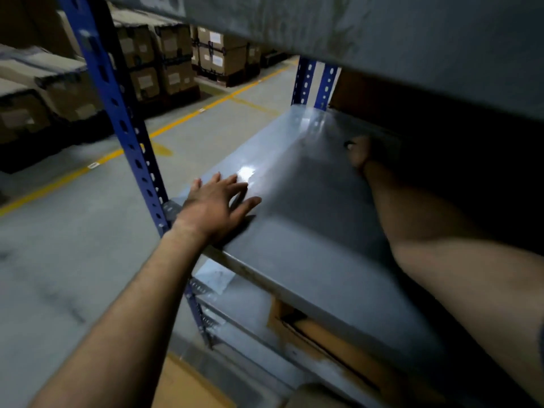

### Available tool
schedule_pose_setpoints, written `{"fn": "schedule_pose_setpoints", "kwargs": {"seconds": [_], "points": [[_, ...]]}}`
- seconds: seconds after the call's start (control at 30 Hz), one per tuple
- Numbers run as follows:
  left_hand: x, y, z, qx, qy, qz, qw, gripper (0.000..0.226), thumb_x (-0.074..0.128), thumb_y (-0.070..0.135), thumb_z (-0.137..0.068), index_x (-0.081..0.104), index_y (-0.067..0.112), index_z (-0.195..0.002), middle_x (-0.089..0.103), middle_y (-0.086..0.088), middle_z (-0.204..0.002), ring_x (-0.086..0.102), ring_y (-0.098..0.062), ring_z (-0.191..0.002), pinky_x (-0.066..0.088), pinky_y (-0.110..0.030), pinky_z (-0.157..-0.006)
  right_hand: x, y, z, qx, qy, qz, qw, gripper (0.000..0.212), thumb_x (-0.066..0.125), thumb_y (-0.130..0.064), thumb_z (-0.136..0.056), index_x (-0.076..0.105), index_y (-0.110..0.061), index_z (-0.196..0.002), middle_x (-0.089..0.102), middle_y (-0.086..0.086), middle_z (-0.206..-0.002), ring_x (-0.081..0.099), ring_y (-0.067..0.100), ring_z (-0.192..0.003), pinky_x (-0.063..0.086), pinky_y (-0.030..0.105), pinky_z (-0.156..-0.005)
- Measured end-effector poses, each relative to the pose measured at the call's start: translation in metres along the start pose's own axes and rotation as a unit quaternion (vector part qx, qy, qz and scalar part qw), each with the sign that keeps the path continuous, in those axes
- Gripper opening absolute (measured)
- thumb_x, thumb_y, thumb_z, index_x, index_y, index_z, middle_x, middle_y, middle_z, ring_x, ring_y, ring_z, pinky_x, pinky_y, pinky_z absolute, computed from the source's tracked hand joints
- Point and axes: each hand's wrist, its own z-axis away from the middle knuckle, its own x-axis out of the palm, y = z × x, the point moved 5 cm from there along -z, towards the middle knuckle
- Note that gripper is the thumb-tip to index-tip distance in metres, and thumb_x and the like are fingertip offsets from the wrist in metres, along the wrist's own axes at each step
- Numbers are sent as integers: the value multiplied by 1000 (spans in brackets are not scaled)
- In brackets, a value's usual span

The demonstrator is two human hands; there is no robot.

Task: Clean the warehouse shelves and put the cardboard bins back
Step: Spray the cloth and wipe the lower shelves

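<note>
A bare grey metal shelf (309,231) runs away from me between blue slotted uprights (117,113). My left hand (216,209) rests flat on its near left corner with fingers spread. My right hand (362,151) reaches deep to the dark back right of the shelf. A small dark thing shows at its fingertips, but shadow hides what it is and how the fingers lie. A brown cardboard bin (362,92) stands in the shadow beyond that hand. Another cardboard bin (329,337) sits on the shelf below.
The shelf above (353,30) hangs low over the work area. Cardboard (182,384) lies on the floor by the rack's foot. Stacked boxes (164,60) line the far side of a grey aisle marked with a yellow line (188,116).
</note>
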Motion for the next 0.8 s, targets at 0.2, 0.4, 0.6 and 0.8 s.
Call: {"fn": "schedule_pose_setpoints", "kwargs": {"seconds": [0.2, 0.4, 0.6, 0.8], "points": [[-4, -9, 15, -34, 61, 85, 994, 51, 49, 43, -96, 48, 24, -143, 55, -8, -140, 49, -32, -131, 20, -46, -120, 31, -153, 48, -192, -139, -70, 969, 28, 60, -22, -95, 71, -14, -120, 65, 6, -131, 59, 27, -119, 45, 34, -101], [-10, 2, 24, -32, 46, 112, 992, 56, 51, 37, -98, 37, 30, -152, 55, -7, -142, 47, -33, -131, 25, -47, -120, 9, -62, 74, -131, -89, -107, 982, 26, 60, -13, -96, 71, -6, -118, 60, 11, -137, 54, 25, -128, 34, 22, -105], [-9, 5, 25, -22, 18, 92, 995, 60, 47, 47, -96, 31, 37, -153, 58, -7, -130, 47, -34, -113, 42, -48, -99, -27, 48, 94, 114, -28, -113, 987, 34, 46, -4, -99, 56, 20, -121, 52, 35, -132, 49, 44, -127, 33, 26, -99], [-21, 18, 24, 8, 30, 102, 994, 84, 56, 40, -96, 4, 29, -160, 54, -12, -139, 49, -30, -113, 32, -52, -110, -7, -56, 90, 77, -12, -76, 994, 35, 47, -20, -99, 65, 5, -116, 63, 24, -122, 60, 34, -113, 41, 34, -82]]}}
